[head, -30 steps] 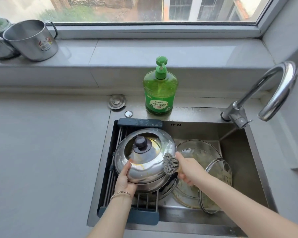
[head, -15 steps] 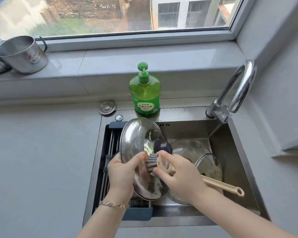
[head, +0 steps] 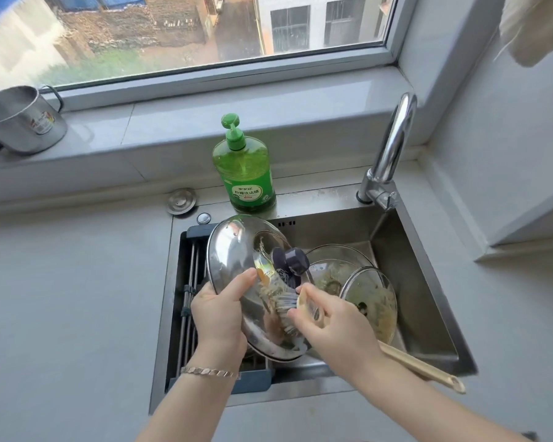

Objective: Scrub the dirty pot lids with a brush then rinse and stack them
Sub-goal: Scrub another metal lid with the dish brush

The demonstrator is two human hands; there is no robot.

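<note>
Head view, left hand [head: 219, 317] gripping steel lid [head: 233, 250], right hand [head: 339, 333] gripping brush [head: 419, 366], 2 glass lids [head: 369, 295] in sink [head: 422, 282]

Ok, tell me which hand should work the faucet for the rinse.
Right, probably. The right hand is on the faucet side and only holds the brush, which it could set down; the left hand grips the tilted steel lid.

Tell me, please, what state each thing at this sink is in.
steel lid: dirty, tilted, gripped by the left hand.
brush: held by the right hand, bristles on the steel lid.
glass lids: dirty, in the sink.
tap: no water running.
soap bottle: upright, mostly full.
mug: upright on the sill.
</note>
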